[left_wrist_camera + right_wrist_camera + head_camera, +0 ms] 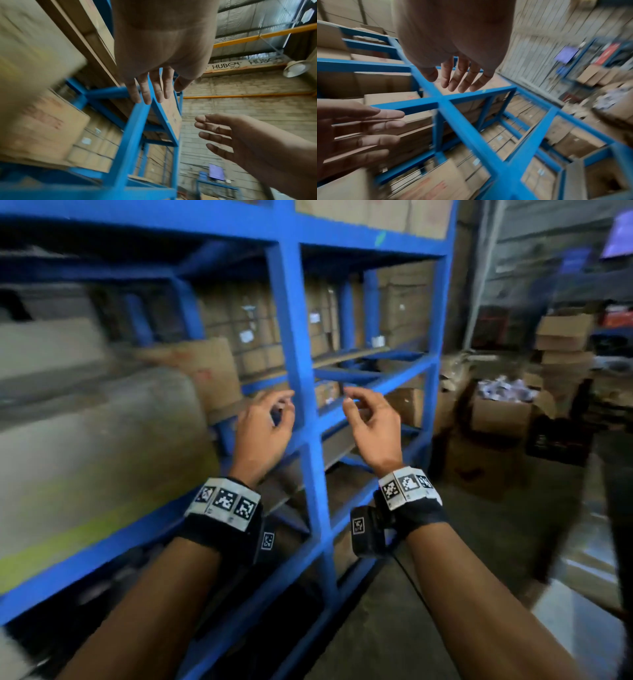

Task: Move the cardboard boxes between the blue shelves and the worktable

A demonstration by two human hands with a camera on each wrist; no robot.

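Between carries, judging by the frames: nothing is held. Left hand and right hand are raised empty, fingers loosely curled, just before the blue shelves. A plain brown cardboard box, matte and square-edged, sits on the shelf just left of the left hand. Next move likely needs a two-sided grasp past the painted steel upright.
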